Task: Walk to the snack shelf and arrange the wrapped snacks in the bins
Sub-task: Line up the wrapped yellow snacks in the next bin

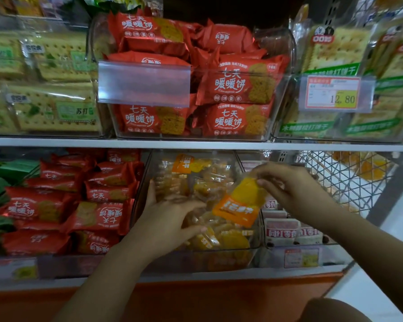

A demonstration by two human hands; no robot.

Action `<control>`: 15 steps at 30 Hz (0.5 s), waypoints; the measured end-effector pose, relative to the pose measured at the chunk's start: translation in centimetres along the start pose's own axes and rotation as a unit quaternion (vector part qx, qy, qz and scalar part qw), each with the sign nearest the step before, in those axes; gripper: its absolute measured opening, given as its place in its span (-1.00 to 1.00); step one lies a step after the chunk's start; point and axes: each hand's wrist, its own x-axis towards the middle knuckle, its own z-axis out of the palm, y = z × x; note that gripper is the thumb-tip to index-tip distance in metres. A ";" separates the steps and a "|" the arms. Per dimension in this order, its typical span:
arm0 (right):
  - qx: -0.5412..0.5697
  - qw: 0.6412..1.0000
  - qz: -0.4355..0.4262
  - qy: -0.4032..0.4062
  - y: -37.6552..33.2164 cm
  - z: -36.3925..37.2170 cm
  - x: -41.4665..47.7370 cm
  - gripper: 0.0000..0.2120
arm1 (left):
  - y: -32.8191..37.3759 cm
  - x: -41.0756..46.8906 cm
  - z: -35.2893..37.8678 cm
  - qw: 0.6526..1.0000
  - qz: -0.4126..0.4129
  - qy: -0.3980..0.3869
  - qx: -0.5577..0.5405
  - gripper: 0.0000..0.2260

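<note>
Orange packet (240, 205): clear-topped wrapper with an orange printed band, hanging tilted over the right half of the middle bin on the lower shelf, above the other packets.
Right hand (286, 184): pinches the upper edge of the orange packet between thumb and fingertips; the forearm enters from the lower right.
Left hand (170, 219): lies on the pile inside the same bin, fingers spread and slightly bent across the wrappers, thumb up near the left wall; whether it grips any packet cannot be told.
Middle bin (219, 259): clear plastic, filled with loose yellow snacks (209, 182) in see-through wrappers.
Left neighbour: red packets (98, 194) with white lettering, stacked flat; green packets (0, 182) just beyond them at the frame edge.
Right neighbour: white and pink packets (282, 231) standing in rows; behind them, a wire basket (342, 177).
Shelf board (196, 144): white, separating the two levels.
Upper shelf, centre: upper bin (286, 108), clear, heaped with the same red packets, with a blank label holder (144, 83) on its front.
Upper shelf, sides: cracker packs (51, 108) at left and right; a price tag (333, 92) reading 12.80 on the right-hand bin.
</note>
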 end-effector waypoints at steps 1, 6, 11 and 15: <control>-0.028 0.999 -0.033 -0.030 -0.3 0.1 0.3 -0.82 | -0.1 -0.1 0.0 1.000 -0.004 -0.007 -0.008 -0.53; -0.089 0.986 -0.125 -0.071 -1.6 1.2 2.0 -0.82 | -0.4 -0.6 -0.1 0.999 -0.014 -0.006 -0.038 -0.63; -0.146 0.960 -0.069 -0.229 -1.0 3.9 0.9 -0.78 | -0.3 -0.7 0.4 0.999 -0.004 0.013 -0.037 -0.78; -0.072 0.965 -0.026 -0.250 -1.9 4.2 0.0 -0.79 | -0.5 -0.7 0.5 0.999 0.022 0.039 -0.027 -0.89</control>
